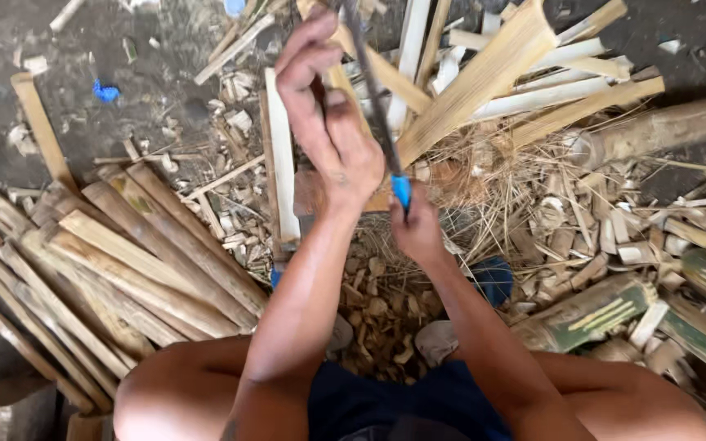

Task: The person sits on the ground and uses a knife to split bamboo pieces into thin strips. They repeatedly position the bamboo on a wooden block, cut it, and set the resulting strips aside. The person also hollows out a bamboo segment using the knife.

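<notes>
My left hand (328,122) is raised in front of me, its fingers wrapped around the upper part of a bamboo piece (484,77) that fans out into thin split strips to the upper right. A long dark knife blade (369,90) runs up along that hand. My right hand (417,230) sits lower and grips the knife's blue handle (401,190). My bare knees and dark shorts fill the bottom of the view.
A stack of split bamboo slats (124,269) lies on the ground at left. Pale slats and sticks (549,65) pile at the top right, with a thick log (672,126) behind. Shavings and offcuts (377,314) cover the ground; green-skinned bamboo pieces (598,314) lie at right.
</notes>
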